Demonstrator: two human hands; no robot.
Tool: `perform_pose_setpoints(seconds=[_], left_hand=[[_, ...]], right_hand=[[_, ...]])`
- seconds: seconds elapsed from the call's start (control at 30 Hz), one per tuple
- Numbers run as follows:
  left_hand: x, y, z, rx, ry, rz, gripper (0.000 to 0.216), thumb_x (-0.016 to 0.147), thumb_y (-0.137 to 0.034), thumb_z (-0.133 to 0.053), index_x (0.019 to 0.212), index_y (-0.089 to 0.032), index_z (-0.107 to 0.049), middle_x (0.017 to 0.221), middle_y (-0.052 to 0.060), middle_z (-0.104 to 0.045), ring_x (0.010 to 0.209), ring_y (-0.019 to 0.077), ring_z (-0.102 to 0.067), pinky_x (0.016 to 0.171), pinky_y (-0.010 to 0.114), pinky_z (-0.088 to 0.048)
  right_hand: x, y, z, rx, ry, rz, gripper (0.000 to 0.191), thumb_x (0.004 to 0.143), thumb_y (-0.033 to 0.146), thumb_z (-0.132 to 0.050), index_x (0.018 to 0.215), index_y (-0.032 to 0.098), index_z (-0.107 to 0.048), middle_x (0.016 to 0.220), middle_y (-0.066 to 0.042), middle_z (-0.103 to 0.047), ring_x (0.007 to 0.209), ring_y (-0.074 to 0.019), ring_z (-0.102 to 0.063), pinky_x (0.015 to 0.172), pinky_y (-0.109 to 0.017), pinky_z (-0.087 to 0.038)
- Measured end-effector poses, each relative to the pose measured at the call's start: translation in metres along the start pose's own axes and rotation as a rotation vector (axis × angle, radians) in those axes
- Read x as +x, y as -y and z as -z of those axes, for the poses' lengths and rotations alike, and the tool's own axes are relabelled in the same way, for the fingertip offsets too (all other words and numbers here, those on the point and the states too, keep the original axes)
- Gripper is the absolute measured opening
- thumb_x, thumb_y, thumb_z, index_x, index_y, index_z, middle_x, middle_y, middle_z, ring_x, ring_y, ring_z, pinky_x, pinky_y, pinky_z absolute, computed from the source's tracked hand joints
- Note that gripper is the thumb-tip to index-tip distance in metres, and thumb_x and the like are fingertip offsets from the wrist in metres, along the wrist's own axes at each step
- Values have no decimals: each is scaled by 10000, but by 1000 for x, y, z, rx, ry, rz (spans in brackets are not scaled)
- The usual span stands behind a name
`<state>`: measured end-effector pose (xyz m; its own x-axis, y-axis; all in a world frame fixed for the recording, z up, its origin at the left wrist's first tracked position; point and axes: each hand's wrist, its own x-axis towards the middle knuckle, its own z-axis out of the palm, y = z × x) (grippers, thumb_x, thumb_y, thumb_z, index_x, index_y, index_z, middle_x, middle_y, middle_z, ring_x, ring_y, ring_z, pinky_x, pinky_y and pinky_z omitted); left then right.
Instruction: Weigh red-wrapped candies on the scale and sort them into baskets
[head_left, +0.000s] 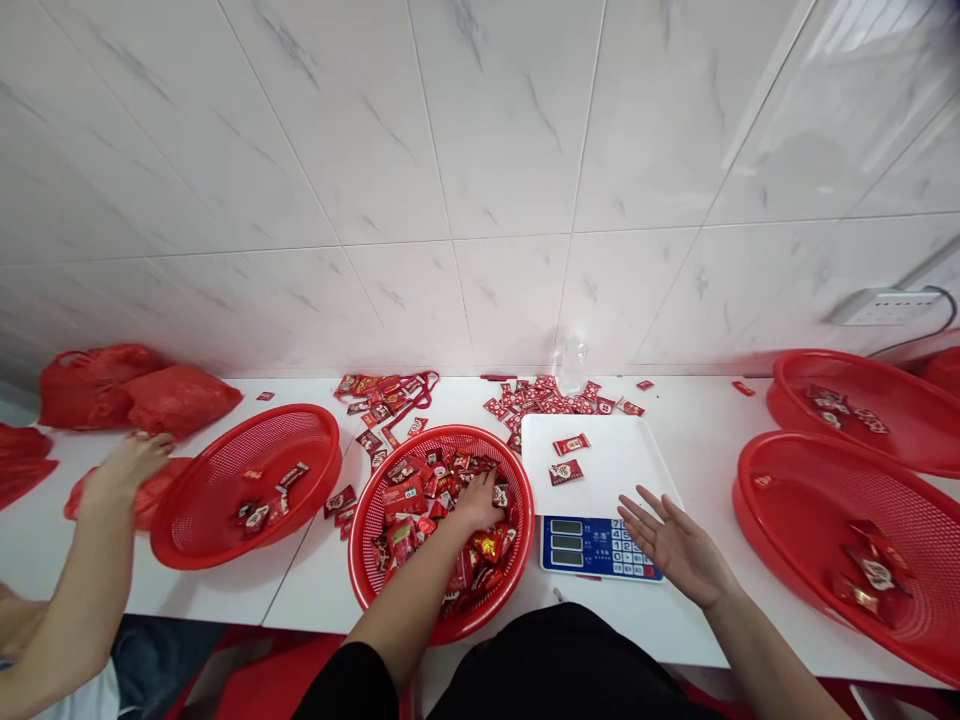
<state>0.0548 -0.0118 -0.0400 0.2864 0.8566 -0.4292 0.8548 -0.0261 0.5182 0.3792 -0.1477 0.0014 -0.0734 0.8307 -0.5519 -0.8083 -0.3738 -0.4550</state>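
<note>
My left hand [478,502] reaches into a red plastic basket [358,560] full of small wrapped candies [405,497]. Its fingers look stretched out and apart on top of the pile, though the fingertips are partly hidden among the wrappers. My right hand [681,545] hovers palm up with spread fingers and holds nothing. It is over the right side of the blue keypad panel of a digital scale [592,553]. On the scale's white tray [622,465] lie a light red wrapped candy [571,444] and a dark red one [565,472].
Loose candies [547,397] lie along the wall near a clear bottle [574,365]. Another red basket [322,440] stands left, before a person's hand [139,460] and red bags [180,398]. More baskets [750,500] stand right, below a power strip [885,306].
</note>
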Motion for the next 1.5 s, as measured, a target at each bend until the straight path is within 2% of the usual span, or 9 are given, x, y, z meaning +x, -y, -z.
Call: perform_pose_setpoints(seconds=[0.1, 0.23, 0.53, 0.73, 0.9, 1.07, 1.17, 1.33, 1.5], left_hand=[[-2, -1, -3, 120, -76, -9, 765, 595, -266, -649, 1311, -155, -403, 1350, 192, -415, 1263, 380, -341, 1019, 476, -251], [-7, 0, 0, 178, -87, -17, 588, 595, -257, -658, 1160, -171, -522, 1233, 180, -505, 1171, 371, -440, 956, 451, -324], [-31, 1, 17, 33, -148, -54, 250, 715, -234, -597, 965, -236, -585, 1064, 61, -629, 1019, 254, -563, 860, 317, -387], [-38, 1, 26, -208, -227, -100, 334, 721, -228, -612, 1054, -227, -590, 1140, 56, -624, 1090, 247, -544, 935, 322, -375], [-49, -11, 29, -529, -325, -41, 437, 663, -223, -691, 1087, -211, -587, 1157, 66, -615, 1139, 263, -520, 993, 358, -364], [-67, -42, 28, -1144, -79, 141, 710, 667, -231, -732, 1296, -229, -403, 972, 45, -664, 861, 188, -636, 812, 336, -491], [-75, -62, 18, -1286, 93, 125, 640, 659, -192, -732, 1235, -203, -454, 926, 47, -662, 797, 161, -637, 773, 311, -500], [-75, -92, -11, -1093, 249, -82, 408, 641, -178, -726, 1025, -162, -589, 923, 62, -660, 805, 187, -629, 761, 330, -496], [-62, -116, -26, -936, 339, -202, 445, 644, -218, -733, 1063, -169, -592, 940, 72, -662, 885, 230, -616, 812, 382, -483]], right_hand=[[0, 1, -2, -7, 7, 3, 390, 866, 361, -509, 1246, 271, -494, 1298, -78, -549, 1192, -215, -510, 932, -372, -493], [0, -2, -7, -6, 32, -10, 407, 862, 427, -498, 1243, 283, -498, 1318, -69, -533, 1207, -210, -496, 953, -374, -474], [-11, 7, -28, 50, 150, 19, 480, 867, 543, -395, 1210, 243, -546, 1380, -52, -471, 1285, -214, -401, 1017, -405, -399], [-15, 14, -43, 44, 189, 36, 490, 868, 554, -392, 1246, 268, -514, 1387, -46, -464, 1265, -204, -426, 981, -371, -429], [-10, 4, -33, -33, 163, -45, 425, 882, 433, -464, 1281, 285, -477, 1333, -57, -520, 1136, -170, -550, 873, -304, -502], [-7, -22, -31, -90, 161, -160, 418, 868, 377, -519, 1269, 262, -487, 1294, -76, -550, 1036, -167, -608, 824, -291, -521], [-6, -40, -41, -156, 166, -227, 429, 853, 372, -549, 1258, 245, -491, 1247, -91, -582, 1003, -174, -621, 834, -305, -512], [0, -61, -52, -230, 219, -271, 461, 841, 414, -556, 1271, 284, -450, 1206, -70, -603, 1024, -211, -614, 891, -411, -481], [9, -57, -46, -233, 175, -200, 369, 836, 408, -567, 1178, 277, -516, 1092, -31, -655, 887, -168, -645, 826, -361, -514]])
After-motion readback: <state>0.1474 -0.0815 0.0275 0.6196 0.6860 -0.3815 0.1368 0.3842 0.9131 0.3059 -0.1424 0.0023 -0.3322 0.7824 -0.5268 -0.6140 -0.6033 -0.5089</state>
